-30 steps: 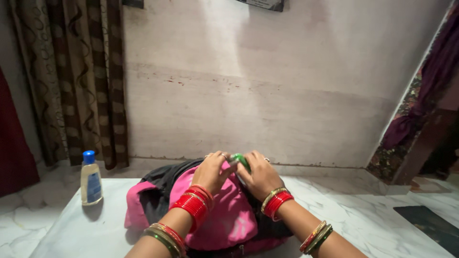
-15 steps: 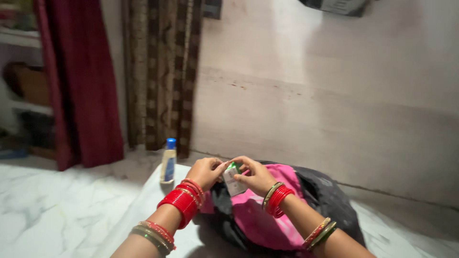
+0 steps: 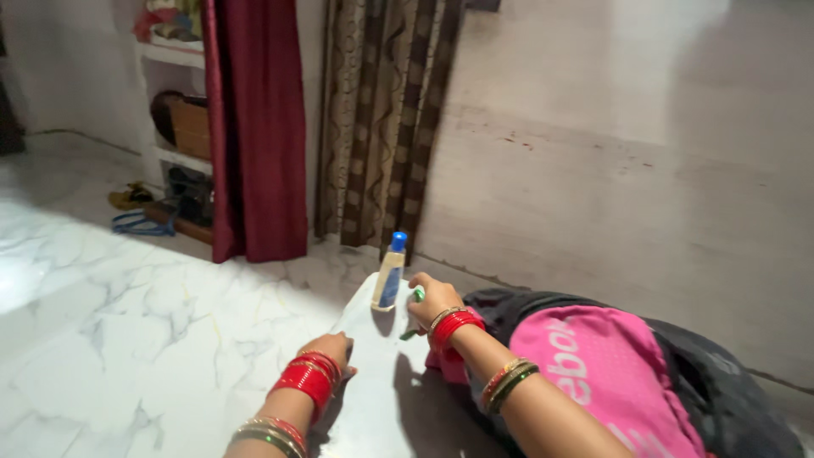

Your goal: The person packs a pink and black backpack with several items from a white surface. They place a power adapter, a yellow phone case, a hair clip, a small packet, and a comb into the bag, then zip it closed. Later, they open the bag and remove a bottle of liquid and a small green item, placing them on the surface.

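My right hand (image 3: pixel 431 298) is closed around a small green-capped white tube (image 3: pixel 415 297), held just right of a pale lotion bottle with a blue cap (image 3: pixel 391 273) that stands upright on a white board (image 3: pixel 373 399). My left hand (image 3: pixel 333 349) rests on the board's left edge, fingers curled, with nothing seen in it. Both wrists carry red and gold bangles. A pink and black bag (image 3: pixel 610 373) lies under my right forearm.
The board lies on a white marble floor (image 3: pixel 127 322). A dark red curtain (image 3: pixel 259 127) and a brown patterned curtain (image 3: pixel 386 110) hang behind. Shelves with shoes and sandals (image 3: pixel 165 195) stand at the far left. A plain wall (image 3: pixel 636 170) runs along the right.
The view has swung left. My hands parted: the right carried the green-capped tube over beside the lotion bottle, and the left dropped to the board's edge.
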